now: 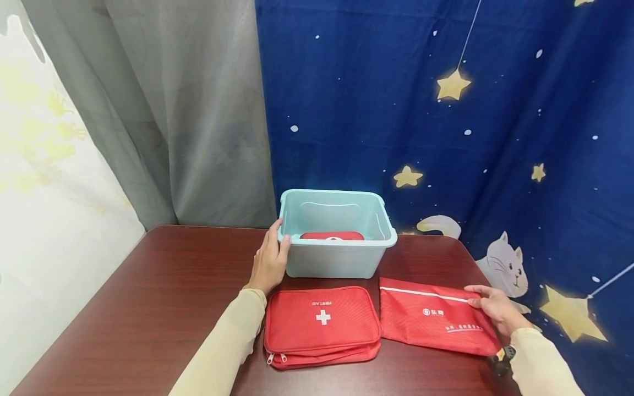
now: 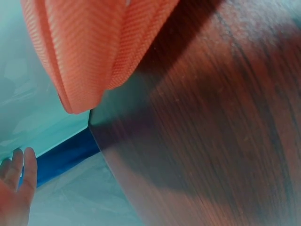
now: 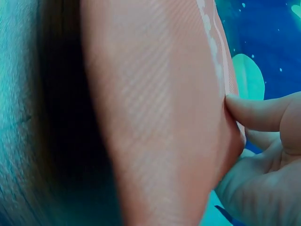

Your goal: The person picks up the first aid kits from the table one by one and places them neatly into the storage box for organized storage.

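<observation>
My left hand (image 1: 269, 258) rests against the left side of a light blue plastic bin (image 1: 332, 259), fingers fairly straight and fingertips at the rim by its near corner. In the left wrist view, those fingers (image 2: 29, 172) lie along the bin's wall. My right hand (image 1: 497, 309) pinches the right end of a flat red pouch (image 1: 421, 324) with a white stripe, thumb on top and other fingers underneath. In the right wrist view, the pouch (image 3: 160, 103) hangs tilted up from the table. A zipped red first-aid bag (image 1: 322, 335) with a white cross lies before the bin.
Inside the bin sits another red case (image 1: 342, 235), partly hidden by the front wall. Everything stands on a dark reddish-brown table (image 1: 198, 275) with rounded far corners. Behind it hang a grey curtain (image 1: 213, 110) and a blue starry curtain (image 1: 346, 99).
</observation>
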Demonstrator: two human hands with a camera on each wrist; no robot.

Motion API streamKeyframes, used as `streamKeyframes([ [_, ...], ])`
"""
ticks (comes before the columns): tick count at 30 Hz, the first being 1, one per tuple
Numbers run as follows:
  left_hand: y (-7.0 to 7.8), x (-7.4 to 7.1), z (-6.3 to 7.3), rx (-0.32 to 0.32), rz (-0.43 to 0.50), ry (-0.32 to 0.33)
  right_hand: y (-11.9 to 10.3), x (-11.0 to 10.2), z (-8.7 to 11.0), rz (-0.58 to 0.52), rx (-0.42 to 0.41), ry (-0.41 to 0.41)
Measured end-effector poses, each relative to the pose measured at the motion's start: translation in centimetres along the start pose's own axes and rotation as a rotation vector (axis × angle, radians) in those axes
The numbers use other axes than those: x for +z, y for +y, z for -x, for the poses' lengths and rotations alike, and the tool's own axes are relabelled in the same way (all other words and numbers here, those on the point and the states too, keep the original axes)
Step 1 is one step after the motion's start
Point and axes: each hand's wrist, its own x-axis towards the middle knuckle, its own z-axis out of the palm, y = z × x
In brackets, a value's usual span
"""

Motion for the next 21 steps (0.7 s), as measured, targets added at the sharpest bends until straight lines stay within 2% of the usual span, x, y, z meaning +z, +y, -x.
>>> streamKeyframes([
  [10, 0.0, 0.0, 0.1, 0.001, 0.008, 0.011, -1.0, -1.0, 0.9, -0.125, -0.043, -0.044],
  [21, 0.1, 0.0, 0.1, 0.0, 0.008, 0.009, -2.6, -2.7, 0.7, -0.077, -0.091, 0.053],
])
